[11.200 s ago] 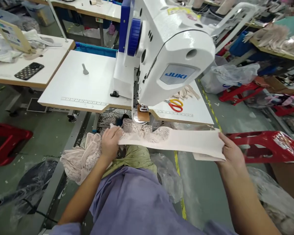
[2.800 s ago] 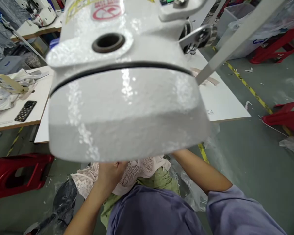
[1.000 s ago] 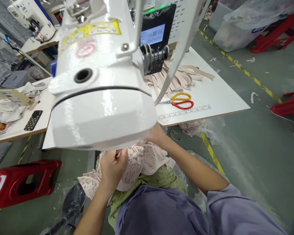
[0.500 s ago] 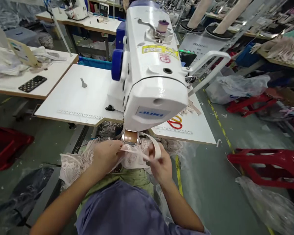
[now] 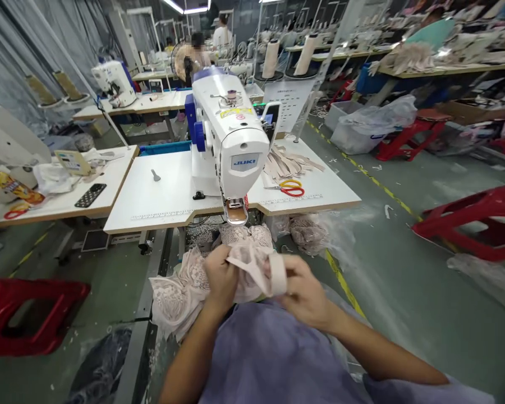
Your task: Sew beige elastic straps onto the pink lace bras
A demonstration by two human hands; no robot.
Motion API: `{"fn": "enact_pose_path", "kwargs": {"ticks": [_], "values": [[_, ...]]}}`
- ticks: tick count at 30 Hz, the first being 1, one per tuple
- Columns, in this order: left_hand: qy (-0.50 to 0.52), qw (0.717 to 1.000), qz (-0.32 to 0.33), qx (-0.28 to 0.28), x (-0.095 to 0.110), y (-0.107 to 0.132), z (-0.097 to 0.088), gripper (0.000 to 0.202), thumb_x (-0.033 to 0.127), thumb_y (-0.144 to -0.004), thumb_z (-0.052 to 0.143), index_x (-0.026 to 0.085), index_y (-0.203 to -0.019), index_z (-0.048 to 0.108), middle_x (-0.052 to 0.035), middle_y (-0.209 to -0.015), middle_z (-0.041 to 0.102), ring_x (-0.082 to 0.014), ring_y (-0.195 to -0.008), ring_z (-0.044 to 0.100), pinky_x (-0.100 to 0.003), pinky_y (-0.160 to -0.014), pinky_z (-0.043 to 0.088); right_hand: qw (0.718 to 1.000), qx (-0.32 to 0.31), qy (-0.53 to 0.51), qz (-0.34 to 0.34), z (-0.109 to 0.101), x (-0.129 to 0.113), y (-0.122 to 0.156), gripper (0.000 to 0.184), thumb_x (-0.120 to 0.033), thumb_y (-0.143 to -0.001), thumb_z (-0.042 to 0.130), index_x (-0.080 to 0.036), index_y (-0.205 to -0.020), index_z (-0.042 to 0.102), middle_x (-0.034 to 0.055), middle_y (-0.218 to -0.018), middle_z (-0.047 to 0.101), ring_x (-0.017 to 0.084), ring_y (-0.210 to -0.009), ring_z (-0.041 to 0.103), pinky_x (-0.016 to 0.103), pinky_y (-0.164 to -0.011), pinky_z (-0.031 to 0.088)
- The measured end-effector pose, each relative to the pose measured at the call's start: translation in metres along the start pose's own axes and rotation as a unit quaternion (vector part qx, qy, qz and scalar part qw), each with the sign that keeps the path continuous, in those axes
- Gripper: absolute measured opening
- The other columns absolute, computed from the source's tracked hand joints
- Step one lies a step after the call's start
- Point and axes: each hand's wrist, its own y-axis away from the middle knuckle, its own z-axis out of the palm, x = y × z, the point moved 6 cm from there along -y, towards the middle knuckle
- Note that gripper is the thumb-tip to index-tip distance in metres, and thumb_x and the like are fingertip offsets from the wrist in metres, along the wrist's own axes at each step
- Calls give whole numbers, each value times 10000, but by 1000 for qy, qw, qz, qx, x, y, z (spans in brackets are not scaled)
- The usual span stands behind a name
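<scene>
Above my lap I hold a pale pink bra (image 5: 248, 261) between both hands, just in front of the sewing machine (image 5: 244, 148). My left hand (image 5: 222, 276) is closed on the edge of its fabric. At the other side, the fingers of my right hand (image 5: 306, 290) pinch a pale strap (image 5: 279, 275), which curves into a loop beside them. Slight blur hides the exact fingertip contact. The machine's presser foot area (image 5: 235, 213) stands just beyond the bra, apart from my hands. More lace bras (image 5: 180, 292) lie heaped to the left of my left hand.
Red and yellow scissors (image 5: 292, 188) and a pile of pale fabric strips (image 5: 288, 163) lie on the machine table (image 5: 160, 196). A phone (image 5: 91, 195) rests on the side table. Red stools (image 5: 475, 221) stand on the floor. Other people sit farther back.
The head view has tilted up and shows more of the room. My hands have drawn back from the needle area toward my body, still holding the bra and its strap.
</scene>
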Motion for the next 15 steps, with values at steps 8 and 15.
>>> {"fn": "enact_pose_path", "kwargs": {"ticks": [8,15], "values": [[211,864,3,-456,70,107,94,352,455,-897,553,175,-687,514,51,-639,435,-89,-602,412,-226,-537,304,896,347,-238,145,-126,-7,-14,216,-226,-769,779,-210,-816,569,-19,-762,631,56,-515,497,184,-488,406],[78,863,-20,-499,-2,106,56,270,336,-909,495,170,-706,561,40,-641,486,-115,-619,438,-243,-566,308,761,549,-223,265,-202,95,34,300,13,-892,515,-199,-697,430,-68,-618,524,3,-445,362,169,-490,293]]}}
